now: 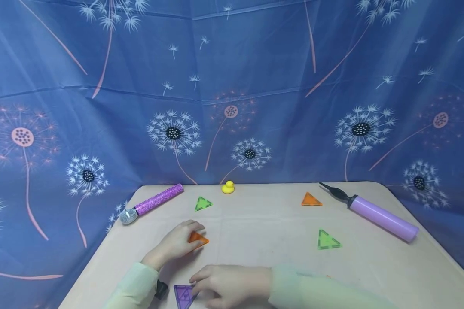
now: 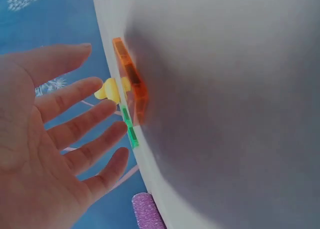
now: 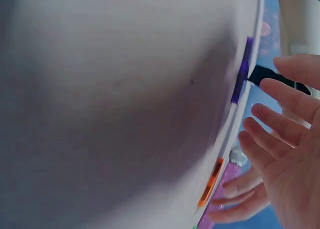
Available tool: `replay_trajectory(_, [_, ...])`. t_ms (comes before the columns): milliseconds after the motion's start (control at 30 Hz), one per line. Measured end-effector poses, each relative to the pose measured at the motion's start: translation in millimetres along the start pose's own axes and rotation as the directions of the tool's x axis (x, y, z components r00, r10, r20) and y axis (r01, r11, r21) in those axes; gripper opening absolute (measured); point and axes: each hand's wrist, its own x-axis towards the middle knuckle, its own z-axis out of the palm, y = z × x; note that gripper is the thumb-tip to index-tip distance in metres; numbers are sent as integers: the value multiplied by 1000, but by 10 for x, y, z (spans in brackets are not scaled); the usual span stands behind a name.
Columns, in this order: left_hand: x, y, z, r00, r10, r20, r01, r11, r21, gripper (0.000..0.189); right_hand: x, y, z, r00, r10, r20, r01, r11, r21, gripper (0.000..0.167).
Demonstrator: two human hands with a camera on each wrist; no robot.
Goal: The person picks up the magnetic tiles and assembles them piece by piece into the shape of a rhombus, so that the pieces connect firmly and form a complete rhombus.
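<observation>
My left hand (image 1: 178,240) is over an orange triangular magnetic tile (image 1: 202,241) on the left of the table and partly hides it. In the left wrist view, the fingers of that hand (image 2: 65,134) are spread and relaxed, with the orange tile (image 2: 132,76) lying just beyond their tips. At the near edge, a purple triangular magnetic tile (image 1: 183,294) lies flat beside the fingertips of my right hand (image 1: 230,284). The right wrist view shows this hand (image 3: 295,144) with loosely extended fingers and nothing gripped, the purple tile (image 3: 242,71) past them.
Behind the left hand lie a glittery purple microphone (image 1: 158,200), a green triangular tile (image 1: 203,204) and a yellow rubber duck (image 1: 228,187). Farther right are an orange tile (image 1: 311,200), another green tile (image 1: 327,240) and a lilac balloon pump (image 1: 383,218). A black object (image 1: 161,289) sits by the left sleeve.
</observation>
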Motion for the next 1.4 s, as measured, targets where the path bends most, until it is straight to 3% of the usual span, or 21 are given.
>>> replay_trajectory(233, [-11, -25, 17, 1000, -19, -5, 18, 1000, -16, 35, 149, -79, 60, 995, -42, 89, 55, 987, -150, 47])
replay_trajectory(467, [6, -67, 35, 999, -46, 10, 46, 999, -22, 36, 224, -100, 83, 966, -104, 235, 153, 967, -202, 54])
replay_trajectory(600, [6, -69, 45, 1000, -13, -10, 13, 999, -30, 34, 225, -97, 102, 959, -114, 258, 174, 959, -223, 53])
replay_trajectory(733, [-2, -67, 53, 1000, 7, -26, -8, 1000, -24, 34, 223, -102, 127, 959, -129, 254, 210, 922, -325, 49])
replay_trajectory(833, [-3, -72, 56, 1000, -2, -21, 1, 1000, -21, 34, 201, -83, 133, 963, -112, 243, 178, 946, -270, 49])
replay_trajectory(933, [7, -74, 58, 999, -33, -15, 32, 999, -37, 34, 143, -49, 113, 970, -55, 238, 85, 989, -117, 54])
replay_trajectory(1067, [24, -67, 70, 996, -82, -27, 81, 995, -52, 37, 32, -15, 73, 974, 17, 227, -17, 1000, -4, 58])
replay_trajectory(1400, [36, -71, 86, 990, -142, -1, 142, 988, -61, 40, -314, 50, 12, 990, 64, 124, -60, 998, -37, 54])
